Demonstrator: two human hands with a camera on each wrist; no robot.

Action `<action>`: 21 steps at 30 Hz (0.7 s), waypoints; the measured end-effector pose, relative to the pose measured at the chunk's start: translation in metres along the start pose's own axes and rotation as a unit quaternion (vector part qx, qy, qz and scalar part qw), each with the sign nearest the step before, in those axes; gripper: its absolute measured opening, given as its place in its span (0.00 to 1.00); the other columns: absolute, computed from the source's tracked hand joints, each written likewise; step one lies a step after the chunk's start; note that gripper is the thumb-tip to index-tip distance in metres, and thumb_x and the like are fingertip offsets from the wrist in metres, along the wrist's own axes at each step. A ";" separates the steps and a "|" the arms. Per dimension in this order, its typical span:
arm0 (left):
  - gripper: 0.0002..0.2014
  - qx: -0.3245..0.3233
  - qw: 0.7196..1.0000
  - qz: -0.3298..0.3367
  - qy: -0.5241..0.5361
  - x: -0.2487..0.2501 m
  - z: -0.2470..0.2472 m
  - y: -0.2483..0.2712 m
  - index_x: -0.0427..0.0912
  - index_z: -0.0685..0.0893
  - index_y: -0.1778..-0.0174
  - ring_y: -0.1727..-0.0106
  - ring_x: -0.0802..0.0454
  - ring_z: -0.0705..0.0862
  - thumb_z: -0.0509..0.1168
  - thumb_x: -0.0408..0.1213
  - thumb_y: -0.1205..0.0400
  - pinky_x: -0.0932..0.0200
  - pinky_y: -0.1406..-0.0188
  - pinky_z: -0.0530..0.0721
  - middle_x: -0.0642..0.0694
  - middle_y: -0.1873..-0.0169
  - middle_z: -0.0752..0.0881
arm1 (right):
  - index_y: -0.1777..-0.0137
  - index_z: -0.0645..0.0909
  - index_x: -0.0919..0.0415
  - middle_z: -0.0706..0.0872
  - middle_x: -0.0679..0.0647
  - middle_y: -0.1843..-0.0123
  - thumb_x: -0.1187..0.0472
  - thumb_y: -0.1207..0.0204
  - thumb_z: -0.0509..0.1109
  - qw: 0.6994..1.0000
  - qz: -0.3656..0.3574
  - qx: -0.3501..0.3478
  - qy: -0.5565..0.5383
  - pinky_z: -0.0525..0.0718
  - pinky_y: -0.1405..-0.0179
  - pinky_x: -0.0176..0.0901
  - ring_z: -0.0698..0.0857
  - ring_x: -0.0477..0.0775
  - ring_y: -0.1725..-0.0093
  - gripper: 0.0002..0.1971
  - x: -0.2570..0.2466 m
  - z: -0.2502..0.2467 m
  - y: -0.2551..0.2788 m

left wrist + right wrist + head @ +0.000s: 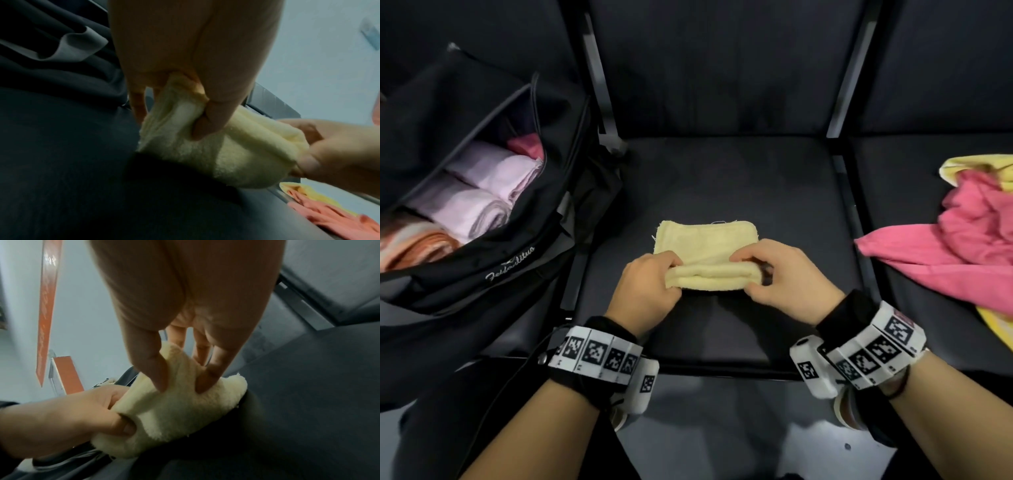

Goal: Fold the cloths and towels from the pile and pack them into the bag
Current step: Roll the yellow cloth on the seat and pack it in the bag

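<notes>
A pale yellow cloth (705,240) lies on the middle dark seat, its near part rolled into a thick fold (714,278). My left hand (650,284) grips the left end of that roll (205,154), thumb and fingers curled round it. At the right end my right hand (780,274) pinches the same roll (174,410) between thumb and fingers. An open black bag (482,274) stands on the left seat with rolled lilac towels (493,171), a pink one (527,144) and an orange striped one (417,243) inside. On the right seat sits the pile of pink (969,240) and yellow cloths (983,168).
Metal armrest bars (606,102) (849,85) separate the three dark seats. The seat's front edge (722,370) runs just behind my wrists. The pink cloth pile (329,216) spills toward the middle seat. An orange sign (47,305) hangs on the pale wall.
</notes>
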State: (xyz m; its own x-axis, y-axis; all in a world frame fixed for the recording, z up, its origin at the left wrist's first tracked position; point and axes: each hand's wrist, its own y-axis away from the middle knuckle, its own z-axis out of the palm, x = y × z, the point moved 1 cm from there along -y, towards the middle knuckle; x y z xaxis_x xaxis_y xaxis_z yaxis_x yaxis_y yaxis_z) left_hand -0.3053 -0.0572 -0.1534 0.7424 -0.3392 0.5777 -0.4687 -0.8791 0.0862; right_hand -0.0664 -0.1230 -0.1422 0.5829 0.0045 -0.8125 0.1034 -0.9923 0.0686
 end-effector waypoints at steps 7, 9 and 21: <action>0.07 -0.001 0.988 -0.032 0.153 -0.007 -0.013 -0.005 0.48 0.83 0.60 0.65 0.58 0.81 0.68 0.37 0.33 0.66 0.67 0.77 0.54 0.67 0.85 | 0.55 0.87 0.53 0.88 0.46 0.59 0.63 0.29 0.77 0.999 0.021 0.031 0.022 0.84 0.55 0.46 0.86 0.46 0.57 0.05 0.007 -0.005 -0.002; 0.08 0.006 0.977 -0.052 0.206 -0.009 -0.014 -0.006 0.48 0.84 0.59 0.66 0.59 0.81 0.67 0.38 0.33 0.64 0.68 0.78 0.52 0.67 0.86 | 0.56 0.86 0.54 0.89 0.49 0.60 0.61 0.29 0.76 0.998 0.050 0.028 0.002 0.86 0.54 0.53 0.87 0.50 0.57 0.03 0.013 -0.011 -0.005; 0.08 0.077 0.979 -0.136 0.133 -0.019 0.018 -0.021 0.48 0.85 0.45 0.55 0.58 0.84 0.71 0.42 0.19 0.67 0.59 0.76 0.53 0.54 0.85 | 0.21 0.70 0.52 0.85 0.47 0.56 0.42 0.26 0.74 0.974 0.216 0.061 0.003 0.79 0.56 0.40 0.84 0.46 0.54 0.35 0.057 -0.006 -0.015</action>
State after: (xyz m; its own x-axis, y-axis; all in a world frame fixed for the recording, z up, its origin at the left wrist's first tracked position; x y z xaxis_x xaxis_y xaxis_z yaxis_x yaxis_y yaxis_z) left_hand -0.3005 -0.0385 -0.1809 0.6699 -0.0040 0.7425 -0.1770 -0.9720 0.1544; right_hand -0.0298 -0.1066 -0.1857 0.5551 -0.4173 -0.7195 -0.2499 -0.9088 0.3342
